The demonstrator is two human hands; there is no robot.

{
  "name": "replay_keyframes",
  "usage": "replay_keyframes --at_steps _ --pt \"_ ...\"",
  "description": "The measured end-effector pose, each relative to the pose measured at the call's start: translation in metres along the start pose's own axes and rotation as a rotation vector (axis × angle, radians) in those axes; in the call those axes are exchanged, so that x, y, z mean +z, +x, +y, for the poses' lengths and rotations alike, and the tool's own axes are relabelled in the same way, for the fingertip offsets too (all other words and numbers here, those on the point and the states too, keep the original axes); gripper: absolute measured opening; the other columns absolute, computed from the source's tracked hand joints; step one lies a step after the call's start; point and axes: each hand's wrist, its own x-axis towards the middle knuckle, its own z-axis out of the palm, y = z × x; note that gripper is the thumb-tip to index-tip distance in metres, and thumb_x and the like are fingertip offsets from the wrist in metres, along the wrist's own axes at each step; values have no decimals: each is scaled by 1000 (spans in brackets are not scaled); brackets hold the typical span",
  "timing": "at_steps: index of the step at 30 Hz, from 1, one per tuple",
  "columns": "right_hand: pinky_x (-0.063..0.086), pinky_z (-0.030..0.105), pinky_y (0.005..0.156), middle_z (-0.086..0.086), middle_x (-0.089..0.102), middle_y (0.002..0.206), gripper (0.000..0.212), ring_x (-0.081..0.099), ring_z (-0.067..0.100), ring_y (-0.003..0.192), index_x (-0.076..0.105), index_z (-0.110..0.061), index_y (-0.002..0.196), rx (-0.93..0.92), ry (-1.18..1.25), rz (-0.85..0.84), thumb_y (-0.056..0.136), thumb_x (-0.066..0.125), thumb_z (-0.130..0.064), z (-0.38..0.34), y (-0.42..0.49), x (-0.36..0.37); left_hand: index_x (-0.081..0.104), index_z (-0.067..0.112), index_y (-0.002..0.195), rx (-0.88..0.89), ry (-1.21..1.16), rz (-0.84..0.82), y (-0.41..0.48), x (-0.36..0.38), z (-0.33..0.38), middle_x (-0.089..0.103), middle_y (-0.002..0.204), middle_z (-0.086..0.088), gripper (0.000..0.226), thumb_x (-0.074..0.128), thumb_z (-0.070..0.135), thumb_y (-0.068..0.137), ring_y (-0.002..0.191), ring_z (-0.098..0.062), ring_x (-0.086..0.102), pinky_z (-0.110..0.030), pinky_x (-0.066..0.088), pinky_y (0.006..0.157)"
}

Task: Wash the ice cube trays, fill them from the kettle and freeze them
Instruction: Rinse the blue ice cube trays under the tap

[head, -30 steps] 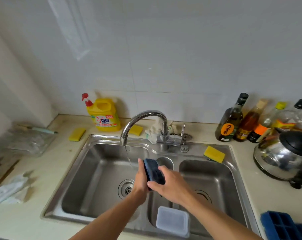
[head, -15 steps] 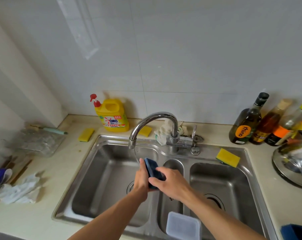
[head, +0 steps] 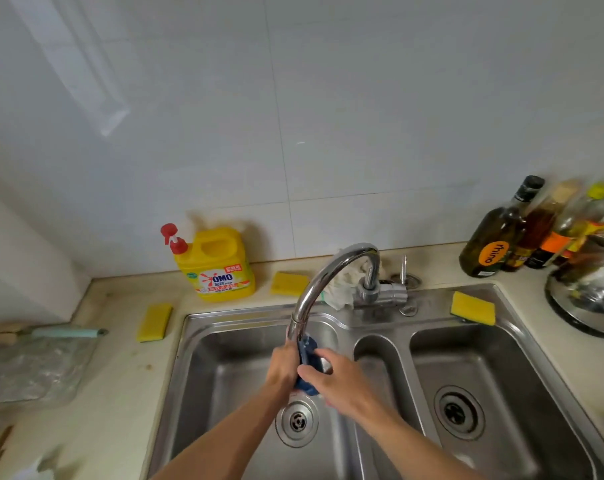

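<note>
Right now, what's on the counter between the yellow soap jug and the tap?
A yellow sponge lies flat between the soap jug and the tap, seen in the head view.

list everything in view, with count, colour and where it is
ice cube tray: 1, blue, under the tap spout, over the left basin
tap: 1, steel, behind the sink
sink: 1, steel, set in the counter
detergent jug: 1, yellow, red pump, by the wall
sponges: 3, yellow, left of sink, beside jug, sink's back right rim
cloth: 1, white, behind tap
bottles: at least 3, dark and amber, back right
kettle: 1, steel, right edge
plastic bag: 1, clear, left counter
left hand: holds tray
right hand: holds tray
</note>
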Motion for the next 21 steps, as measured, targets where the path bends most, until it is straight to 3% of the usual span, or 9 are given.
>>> replay_keyframes --at_steps 2,5,9,16,19,21 --pt "41 6 50 -12 68 83 36 62 -8 56 60 -35 121 14 72 48 89 66 -50 -4 4 8 71 8 73 36 109 -46 13 -8 6 67 57 -4 36 50 23 98 50 -17 60 -28 47 55" --pt "42 6 51 -10 69 85 34 61 -10 54 60 -35 119 41 117 87 89 66 -50 -8 7 10 68 16 58 101 159 -103 21 -10 12 65 50 -2 49 50 31 102 39 -9 56 -17 41 44" --pt "45 13 57 -10 71 81 31 63 -4 58 62 -40 112 83 113 125 84 64 -55 -3 9 15 73 14 72 125 168 -159 26 -13 6 72 60 -3 40 52 36 98 48 -8 64 -20 45 47" --pt "50 17 64 -9 73 94 47 65 3 71 61 -36 123 114 123 148 81 66 -57 3 8 14 69 3 78 122 225 -121 22 -6 4 67 68 -14 29 52 18 96 58 -24 59 -34 49 58" --pt "47 20 72 -12 65 117 65 61 6 98 59 -32 133 107 47 147 77 63 -65 8 3 1 64 4 81 158 321 -36 26 -10 5 72 90 -22 35 46 25 102 73 -29 61 -42 56 75" --pt "44 26 81 -6 60 134 76 56 8 111 56 -28 141 120 16 161 77 62 -67 16 2 -15 67 6 85 97 212 -59 28 -17 4 74 93 -20 51 40 45 105 78 -30 66 -41 56 78"
